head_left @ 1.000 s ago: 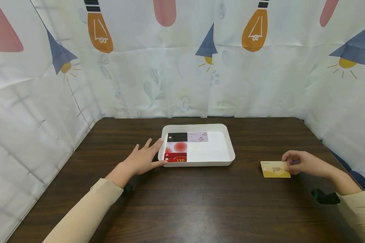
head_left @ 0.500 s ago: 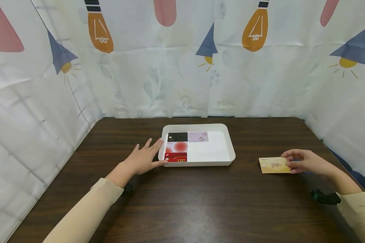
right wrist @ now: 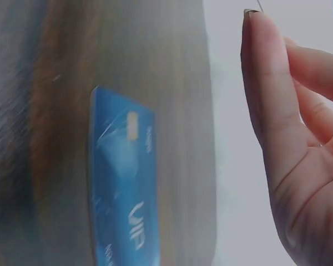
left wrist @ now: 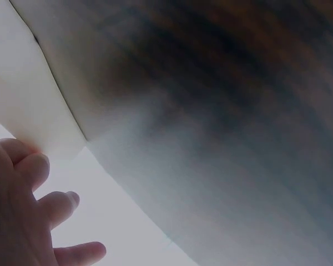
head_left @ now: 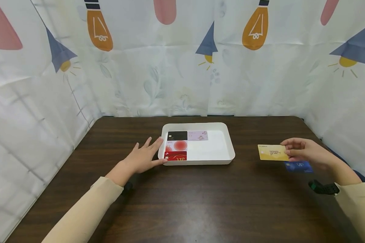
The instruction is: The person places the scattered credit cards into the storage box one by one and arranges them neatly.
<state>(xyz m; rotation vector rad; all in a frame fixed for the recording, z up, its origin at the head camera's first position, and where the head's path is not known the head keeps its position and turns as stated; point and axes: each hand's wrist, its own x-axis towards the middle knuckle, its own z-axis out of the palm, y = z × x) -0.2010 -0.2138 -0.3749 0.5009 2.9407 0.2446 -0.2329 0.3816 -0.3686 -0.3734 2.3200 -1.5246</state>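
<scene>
Between thumb and fingers my right hand pinches a gold VIP card by its right end, held above the table. Below that hand a blue VIP card lies on the table; the right wrist view shows the blue card larger. My left hand has its fingers spread and touches the left side of a white tray. In the tray lie a black card, a lilac card, a white card with red circles and a red VIP card.
The tray stands near the far edge of a dark wooden table. Bare white tray floor lies right of the cards. A printed white curtain hangs behind and at both sides.
My right hand has lifted the gold card up and away from me, which uncovers the blue card beneath. The left hand stays at the tray.
</scene>
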